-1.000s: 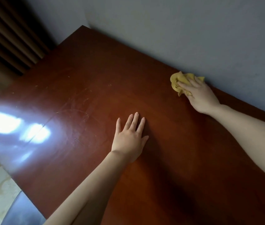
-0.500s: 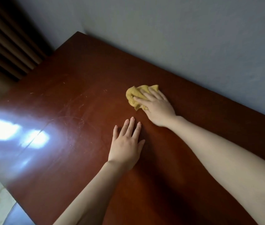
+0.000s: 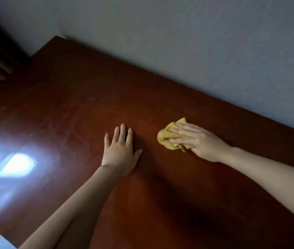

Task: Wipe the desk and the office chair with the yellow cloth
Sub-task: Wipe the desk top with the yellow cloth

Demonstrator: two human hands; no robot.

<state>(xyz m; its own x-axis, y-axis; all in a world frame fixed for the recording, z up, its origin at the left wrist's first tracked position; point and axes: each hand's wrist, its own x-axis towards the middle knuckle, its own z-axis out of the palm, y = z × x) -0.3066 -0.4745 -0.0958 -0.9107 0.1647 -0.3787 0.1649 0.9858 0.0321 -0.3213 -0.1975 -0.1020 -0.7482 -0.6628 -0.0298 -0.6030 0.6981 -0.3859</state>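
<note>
right hand: I see my right hand (image 3: 202, 141) laid on the yellow cloth (image 3: 168, 138), fingers nearly straight across the bunched fabric, pressing it down. The thumb is hidden, so I cannot tell if it pinches underneath.
left hand: my left hand (image 3: 120, 150) is flat on the desk (image 3: 160, 203), fingers spread and relaxed, holding nothing, bracing me.
cloth position: crumpled on the desk top about mid-length, nearer the back edge than the front, just right of the left hand and not touching it.
change: a second ago the cloth was at the back edge against the wall (image 3: 205, 51). Half a second ago it had swung left to just beyond the left fingertips. Now it is back out to the right and further off the back edge. The left hand hasn't shifted from its spot.
meaning: I read this as side-to-side strokes stepping from the back edge toward the front. The desk wipe is under way, and the back strip is likely covered.
left to do: the front half looks untouched, as does the left end with its faint smears (image 3: 56, 130) and glare (image 3: 16, 164). The patch under the left hand needs doing too.
chair: I can't make it out in view; I judge that part not yet started.
risk: the bunched cloth cleans a narrow track, so strokes need overlap.
</note>
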